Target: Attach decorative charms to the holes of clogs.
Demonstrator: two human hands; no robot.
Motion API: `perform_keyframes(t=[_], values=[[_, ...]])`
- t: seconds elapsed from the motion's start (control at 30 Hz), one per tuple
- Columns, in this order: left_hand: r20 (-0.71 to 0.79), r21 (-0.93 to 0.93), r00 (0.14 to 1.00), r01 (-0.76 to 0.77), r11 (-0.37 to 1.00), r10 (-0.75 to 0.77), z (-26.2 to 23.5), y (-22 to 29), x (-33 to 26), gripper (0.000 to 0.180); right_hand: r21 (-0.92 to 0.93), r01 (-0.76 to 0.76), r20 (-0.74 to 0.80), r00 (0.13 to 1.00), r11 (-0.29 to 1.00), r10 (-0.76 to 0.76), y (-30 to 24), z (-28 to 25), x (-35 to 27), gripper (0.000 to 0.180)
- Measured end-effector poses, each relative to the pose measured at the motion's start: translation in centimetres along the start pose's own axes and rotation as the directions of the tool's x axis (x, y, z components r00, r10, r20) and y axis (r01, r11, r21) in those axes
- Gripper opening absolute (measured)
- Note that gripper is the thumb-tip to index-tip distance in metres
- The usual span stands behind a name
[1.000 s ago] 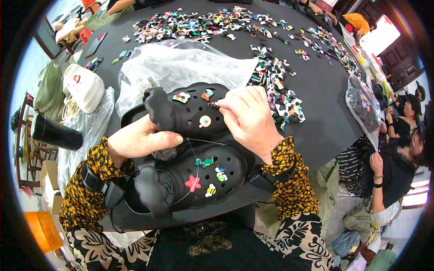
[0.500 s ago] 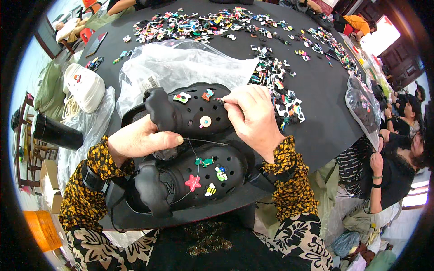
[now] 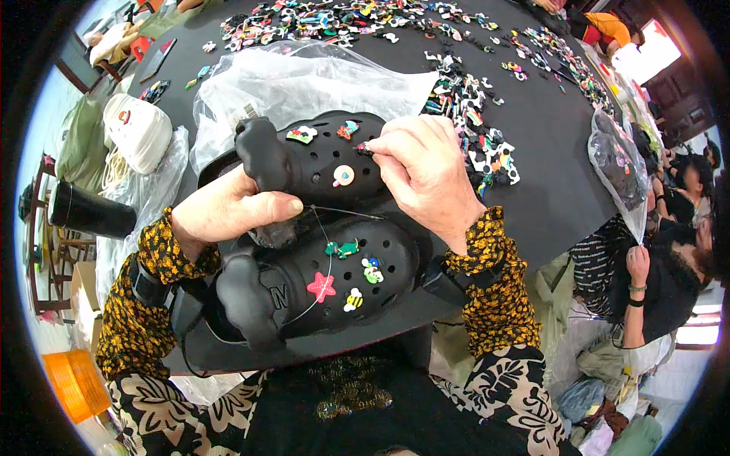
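Observation:
My left hand grips the far black clog, its fingers out of sight in the opening and its thumb outside. My right hand pinches a small shoe charm, partly hidden by the fingertips, against the perforated toe of that clog. Several colourful charms sit on its top, among them a round cream one. Closer to me lies a second black clog bearing a red starfish charm, a green charm and a bee charm. A thin cord runs between the two clogs.
Behind the clogs spreads a clear plastic bag. Heaps of loose charms cover the far table. At left are a white clog and a black cylinder. A person at right holds a filled plastic bag.
The view has shifted slightly, so the clogs appear a little higher. My right hand keeps its pinch at the far clog's toe, and my left hand keeps its hold.

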State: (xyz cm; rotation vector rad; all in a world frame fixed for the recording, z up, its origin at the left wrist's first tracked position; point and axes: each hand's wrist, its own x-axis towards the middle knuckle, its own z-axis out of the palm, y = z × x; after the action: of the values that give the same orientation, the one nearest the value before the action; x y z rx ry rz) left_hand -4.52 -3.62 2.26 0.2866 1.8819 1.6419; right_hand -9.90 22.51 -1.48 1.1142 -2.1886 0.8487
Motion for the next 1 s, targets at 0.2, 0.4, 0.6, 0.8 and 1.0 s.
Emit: perform_keyframes(t=[0.2,0.4,0.6,0.8,1.0], values=[[-0.019,-0.005,0.999,0.028,1.0,-0.028,0.01,0.06,0.05,0.043,0.001,0.018,-0.007,1.0,1.0,-0.018,-0.12,0.0,-0.07,0.017],[-0.048,-0.009,0.997,0.065,0.998,-0.066,0.06,-0.04,0.02,0.044,0.016,0.0,0.004,1.0,1.0,0.0,-0.01,0.04,-0.06,0.014],[-0.038,0.024,0.999,0.038,0.999,-0.037,0.0,0.04,0.05,0.044,0.039,-0.026,0.013,1.0,0.999,0.025,-0.04,-0.01,-0.05,0.013],[-0.031,0.016,0.999,0.045,0.999,-0.044,0.09,0.13,0.02,0.044,0.05,-0.029,0.003,1.0,0.998,0.029,0.01,0.05,-0.09,0.012],[-0.016,0.017,1.0,0.01,1.0,-0.01,0.09,-0.01,0.1,0.043,0.038,-0.038,-0.008,0.999,0.999,0.038,0.0,0.11,-0.13,0.013]])
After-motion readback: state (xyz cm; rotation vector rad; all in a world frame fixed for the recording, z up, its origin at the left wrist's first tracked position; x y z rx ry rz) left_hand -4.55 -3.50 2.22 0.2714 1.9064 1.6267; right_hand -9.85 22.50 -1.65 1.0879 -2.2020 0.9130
